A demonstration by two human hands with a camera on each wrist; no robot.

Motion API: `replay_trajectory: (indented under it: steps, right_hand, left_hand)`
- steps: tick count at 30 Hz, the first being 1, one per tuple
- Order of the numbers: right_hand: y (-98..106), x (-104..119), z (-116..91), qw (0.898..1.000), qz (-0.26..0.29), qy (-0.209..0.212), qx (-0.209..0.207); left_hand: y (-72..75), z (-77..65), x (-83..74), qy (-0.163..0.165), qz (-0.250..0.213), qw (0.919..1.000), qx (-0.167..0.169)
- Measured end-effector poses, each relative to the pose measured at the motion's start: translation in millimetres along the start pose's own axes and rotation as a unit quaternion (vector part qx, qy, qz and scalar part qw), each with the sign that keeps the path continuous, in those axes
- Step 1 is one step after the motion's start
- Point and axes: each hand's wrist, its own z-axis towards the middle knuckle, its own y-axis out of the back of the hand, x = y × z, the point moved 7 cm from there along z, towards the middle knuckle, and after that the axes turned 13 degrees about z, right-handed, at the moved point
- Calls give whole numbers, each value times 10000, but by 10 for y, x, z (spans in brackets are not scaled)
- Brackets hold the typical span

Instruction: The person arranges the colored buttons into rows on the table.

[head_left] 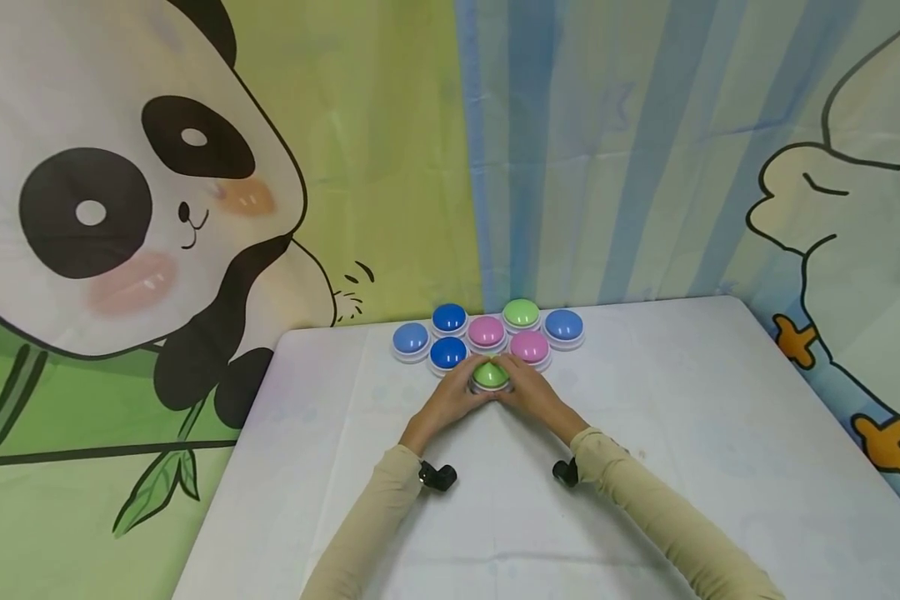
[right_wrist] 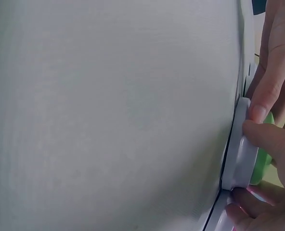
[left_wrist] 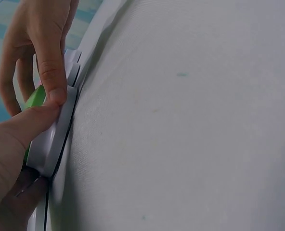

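Note:
Both hands hold the nearest push button (head_left: 491, 375), a green dome on a round white base, at the front of a cluster on the table. My left hand (head_left: 450, 397) grips it from the left, and my right hand (head_left: 531, 393) from the right. Their thumbs meet at the near side of the white base, as the left wrist view shows with the left thumb (left_wrist: 34, 120). In the right wrist view the right thumb (right_wrist: 267, 137) presses on the base, its fingers bent round the far side. Fingers partly hide the green dome.
Behind the held button stand two pink buttons (head_left: 487, 332), another green button (head_left: 521, 313) and several blue buttons (head_left: 410, 338), packed close together. They are near the far edge of the white-covered table (head_left: 645, 517). A printed cloth backdrop (head_left: 390, 167) rises directly behind.

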Motion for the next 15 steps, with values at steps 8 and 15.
replay_trajectory:
  steps: [8,15]
  right_hand:
    - [1,-12,-37,9999,-30,-119,107]
    - [26,164,-183,9997,-253,29,50]
  left_hand:
    - [54,-63,-67,-289,116,9994,-129]
    - [141,-244,-109,-298,448,9985,-54]
